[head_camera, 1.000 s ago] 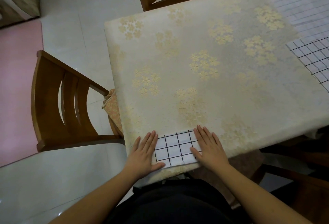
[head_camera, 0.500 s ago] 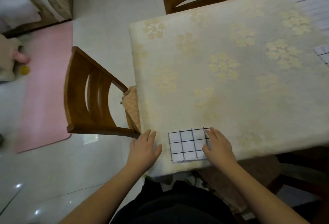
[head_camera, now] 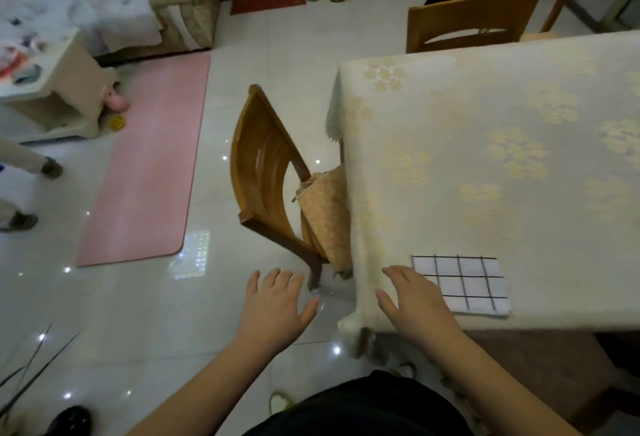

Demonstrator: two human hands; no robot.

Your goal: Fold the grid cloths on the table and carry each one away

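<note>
A folded white grid cloth (head_camera: pixel 465 286) with black lines lies flat near the front left corner of the table (head_camera: pixel 502 144), which has a cream floral cover. My right hand (head_camera: pixel 412 300) is spread with straight fingers over the table's corner, just left of the cloth; whether it touches the cloth's edge is unclear. My left hand (head_camera: pixel 277 304) hovers open in the air over the floor, left of the table, holding nothing.
A wooden chair (head_camera: pixel 266 186) with a cushion stands tucked against the table's left side. Another chair (head_camera: pixel 471 20) is at the far side. A pink mat (head_camera: pixel 149 165) lies on the tiled floor; a person's feet (head_camera: pixel 20 193) are at the far left.
Both hands have come off the folded cloth. The left hand moved off the table over the floor, the right slid to the cloth's left. The view has swung left.
</note>
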